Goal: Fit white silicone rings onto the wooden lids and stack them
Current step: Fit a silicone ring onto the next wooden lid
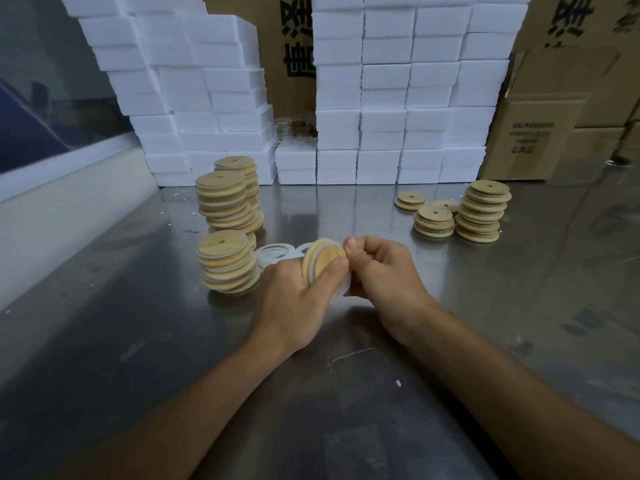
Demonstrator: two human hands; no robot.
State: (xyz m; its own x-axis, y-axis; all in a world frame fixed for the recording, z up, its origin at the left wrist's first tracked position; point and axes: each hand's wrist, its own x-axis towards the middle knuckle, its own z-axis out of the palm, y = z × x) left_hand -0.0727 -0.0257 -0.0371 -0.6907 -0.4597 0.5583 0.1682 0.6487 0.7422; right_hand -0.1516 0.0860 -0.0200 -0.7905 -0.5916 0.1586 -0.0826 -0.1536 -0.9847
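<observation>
Lid [322, 263] pinched by both hands' [294, 299] [384, 271] grip, its ring [341, 289] mostly hidden.

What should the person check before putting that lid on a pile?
1. Lid held firmly: ok, left hand grips it.
2. White ring seated all round: cannot tell, part is hidden.
3. Right hand on the ring's edge: ok.
4. Nearest finished stack steady: ok, though slightly uneven.
5. Spare rings within reach: ok.
6. Bare lids left: ok, stacks on the right.
</observation>
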